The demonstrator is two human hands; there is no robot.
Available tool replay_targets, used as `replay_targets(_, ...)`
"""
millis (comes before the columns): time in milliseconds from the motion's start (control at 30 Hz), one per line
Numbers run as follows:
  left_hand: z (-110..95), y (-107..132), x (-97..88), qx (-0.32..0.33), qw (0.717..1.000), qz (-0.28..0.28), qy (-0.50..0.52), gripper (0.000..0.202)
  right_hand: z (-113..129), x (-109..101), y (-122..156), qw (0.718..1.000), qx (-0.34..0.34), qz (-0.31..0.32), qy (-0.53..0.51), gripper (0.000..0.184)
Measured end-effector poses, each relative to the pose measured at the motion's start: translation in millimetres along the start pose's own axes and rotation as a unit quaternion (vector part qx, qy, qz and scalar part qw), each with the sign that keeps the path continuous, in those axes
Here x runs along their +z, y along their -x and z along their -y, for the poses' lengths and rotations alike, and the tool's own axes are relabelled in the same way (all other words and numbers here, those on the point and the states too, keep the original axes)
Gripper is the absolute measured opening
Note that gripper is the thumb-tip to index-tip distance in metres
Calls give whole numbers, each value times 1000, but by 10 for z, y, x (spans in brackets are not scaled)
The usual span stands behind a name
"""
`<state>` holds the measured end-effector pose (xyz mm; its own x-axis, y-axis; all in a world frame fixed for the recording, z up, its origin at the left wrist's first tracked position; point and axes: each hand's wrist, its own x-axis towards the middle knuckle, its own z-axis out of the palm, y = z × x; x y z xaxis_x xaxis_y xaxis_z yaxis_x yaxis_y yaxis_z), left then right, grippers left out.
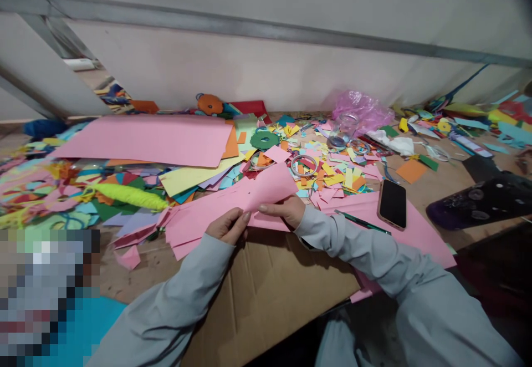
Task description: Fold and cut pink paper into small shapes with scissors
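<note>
Both hands grip a sheet of pink paper (272,185) above a brown cardboard piece (266,300). My left hand (230,225) pinches its lower edge, thumb on top. Close beside it, my right hand (286,212) holds the sheet's right part, thumb pointing left. The paper bends upward between the hands. More pink sheets (187,228) lie under and to the left of it. Right of my right forearm, a black phone (392,203) rests on other pink paper (424,234), with a dark green pen-like tool (361,222) partly behind the sleeve.
Large pink paper (149,139) lies at the back left. Small coloured scraps (328,173) surround a tape roll (303,165) and a glass jar (347,126). A pink plastic bag (361,106) sits by the wall. A dark bottle (477,200) lies at right.
</note>
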<state>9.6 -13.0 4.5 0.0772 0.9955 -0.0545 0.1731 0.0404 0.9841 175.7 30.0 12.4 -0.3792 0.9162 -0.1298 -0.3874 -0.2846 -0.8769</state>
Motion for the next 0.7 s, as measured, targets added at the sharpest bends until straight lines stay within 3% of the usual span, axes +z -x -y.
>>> replay_targets(367, 93, -3, 38, -30, 999, 4, 23, 39, -69, 43, 39, 999, -2, -39, -8, 42)
replay_targets(533, -3, -2, -29, -80, 994, -8, 68, 35, 72, -174, -116, 990, -46, -72, 116, 39)
replay_targets(633, -20, -21, -85, -97, 993, -6, 65, 35, 332, -294, -174, 954, -174, -67, 233, 38)
replay_targets(700, 5, -44, -117, -88, 995, -1, 49, 38, 537, -279, -134, 884, -277, -41, 375, 46)
